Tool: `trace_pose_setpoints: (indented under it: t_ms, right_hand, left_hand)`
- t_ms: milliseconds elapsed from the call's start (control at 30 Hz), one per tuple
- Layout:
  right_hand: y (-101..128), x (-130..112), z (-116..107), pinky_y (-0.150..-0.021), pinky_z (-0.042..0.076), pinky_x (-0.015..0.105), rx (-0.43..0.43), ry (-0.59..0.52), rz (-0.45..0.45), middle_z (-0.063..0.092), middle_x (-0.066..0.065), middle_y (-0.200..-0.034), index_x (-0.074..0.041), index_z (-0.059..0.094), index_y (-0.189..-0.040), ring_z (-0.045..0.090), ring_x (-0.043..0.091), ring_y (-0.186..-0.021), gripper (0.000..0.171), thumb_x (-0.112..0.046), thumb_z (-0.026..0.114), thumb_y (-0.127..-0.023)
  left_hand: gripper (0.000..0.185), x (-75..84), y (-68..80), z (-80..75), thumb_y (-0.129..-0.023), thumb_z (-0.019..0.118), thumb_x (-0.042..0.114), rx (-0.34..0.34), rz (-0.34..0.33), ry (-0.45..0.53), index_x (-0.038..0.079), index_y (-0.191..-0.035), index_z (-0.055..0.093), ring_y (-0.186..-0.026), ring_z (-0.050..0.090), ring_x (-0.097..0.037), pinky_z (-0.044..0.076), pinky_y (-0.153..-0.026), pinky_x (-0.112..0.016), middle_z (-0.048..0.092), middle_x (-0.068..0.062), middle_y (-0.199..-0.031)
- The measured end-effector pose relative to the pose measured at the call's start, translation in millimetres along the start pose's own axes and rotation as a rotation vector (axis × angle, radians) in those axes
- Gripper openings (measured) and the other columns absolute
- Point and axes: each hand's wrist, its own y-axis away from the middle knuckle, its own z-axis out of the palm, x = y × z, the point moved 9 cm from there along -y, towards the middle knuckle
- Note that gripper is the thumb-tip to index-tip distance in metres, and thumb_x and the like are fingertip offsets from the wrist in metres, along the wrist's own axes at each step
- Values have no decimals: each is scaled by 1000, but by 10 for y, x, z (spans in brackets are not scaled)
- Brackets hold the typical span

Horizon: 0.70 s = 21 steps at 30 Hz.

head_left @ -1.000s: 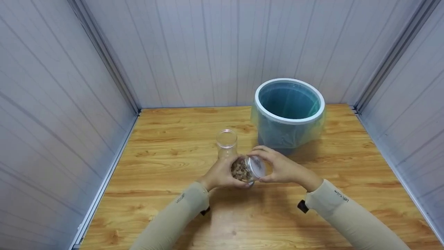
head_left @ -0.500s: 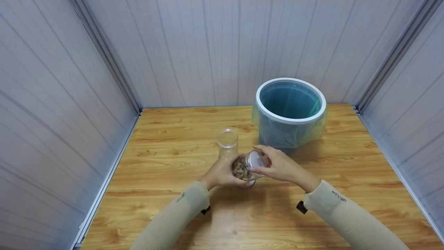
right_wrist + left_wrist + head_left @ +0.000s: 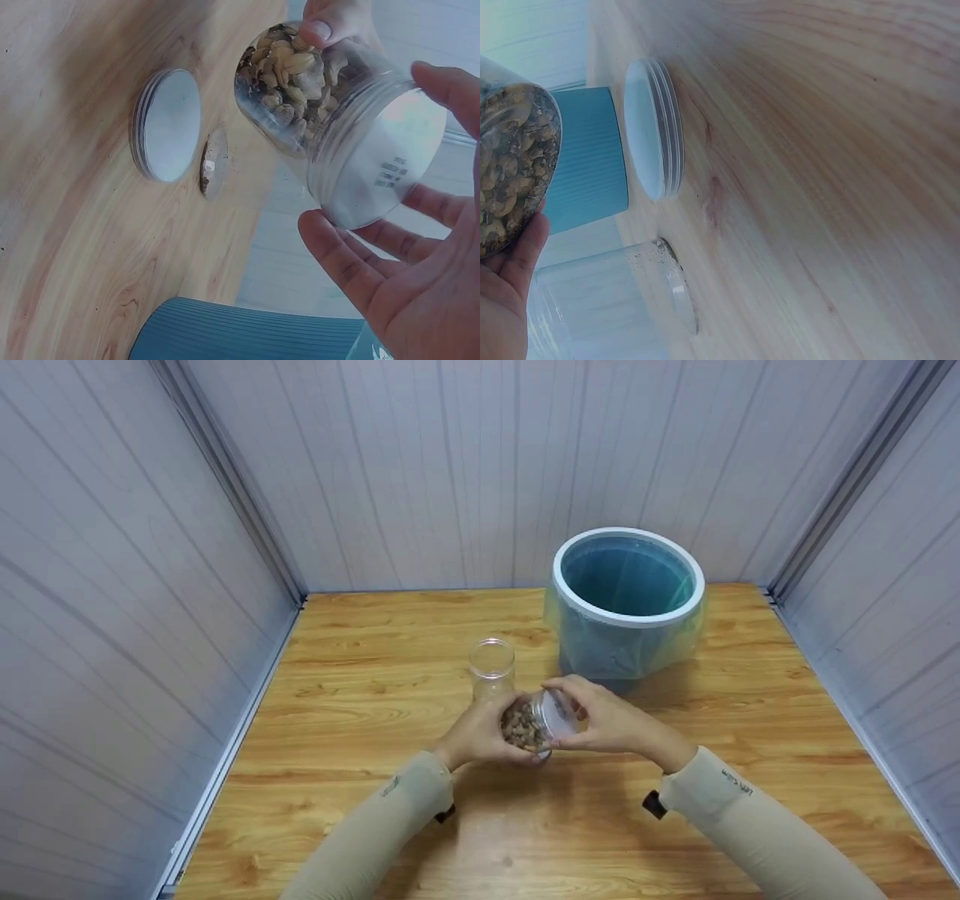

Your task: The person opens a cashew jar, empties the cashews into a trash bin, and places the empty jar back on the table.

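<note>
My left hand (image 3: 480,735) grips a clear jar (image 3: 519,726) tilted to the right above the table. Tan and brown nut-like pieces (image 3: 281,82) fill part of it. A round white-topped lid (image 3: 397,161) with small dark print sits on the jar's mouth. Around the lid's rim curl the fingers and thumb of my right hand (image 3: 619,724). Just behind my left hand stands a second clear jar (image 3: 492,667), uncapped, its lower part hidden. Another white lid (image 3: 646,131) lies flat on the table under the held jar, mostly covered in the head view.
A blue-green bin (image 3: 615,649) with a white rim and a translucent liner stands at the back right, close behind my right hand. The wooden table (image 3: 360,675) is bounded by pale panel walls (image 3: 480,472) at the back and both sides.
My right hand's fingers have shifted round the lid, its thumb moving in over the rim and then back outward. The left hand, tilted jar and bin have hardly moved.
</note>
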Motion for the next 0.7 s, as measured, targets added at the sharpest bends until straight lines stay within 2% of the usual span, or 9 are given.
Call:
trace_pose_setpoints:
  t_ms: [100, 233, 400, 700]
  right_hand:
    - [3, -72, -6, -108, 60, 51, -3, -9, -90, 56, 13, -151, -11, 51, -157, 58, 29, -130, 85, -18, 93, -84]
    - [20, -120, -9, -119, 49, 58, -5, -4, -136, 52, 13, -157, -12, 53, -155, 52, 34, -141, 85, -5, 91, -80]
    - [44, -123, -11, -123, 43, 64, -11, 15, -126, 47, 13, -162, -16, 55, -156, 46, 39, -149, 87, 0, 90, -77]
    - [57, -122, -80, -119, 49, 62, 21, 26, -160, 49, 15, -161, -17, 56, -155, 48, 38, -146, 89, 3, 92, -76]
  left_hand:
    - [89, -2, 2, 4, -71, 104, 30, 3, -16, -9, 17, -147, 61, -121, 67, -16, 56, -110, -37, 70, -1, -135]
    - [87, 8, 1, 5, -70, 104, 28, 9, -27, -4, 17, -146, 62, -120, 68, -15, 56, -109, -37, 71, 1, -133]
    - [88, 16, -2, 8, -70, 104, 29, 8, -26, 17, 19, -146, 62, -121, 68, -15, 56, -110, -37, 70, 2, -134]
    - [89, 1, -17, -17, -71, 102, 24, 15, -2, -11, 14, -149, 61, -124, 68, -19, 56, -111, -40, 71, -4, -138]
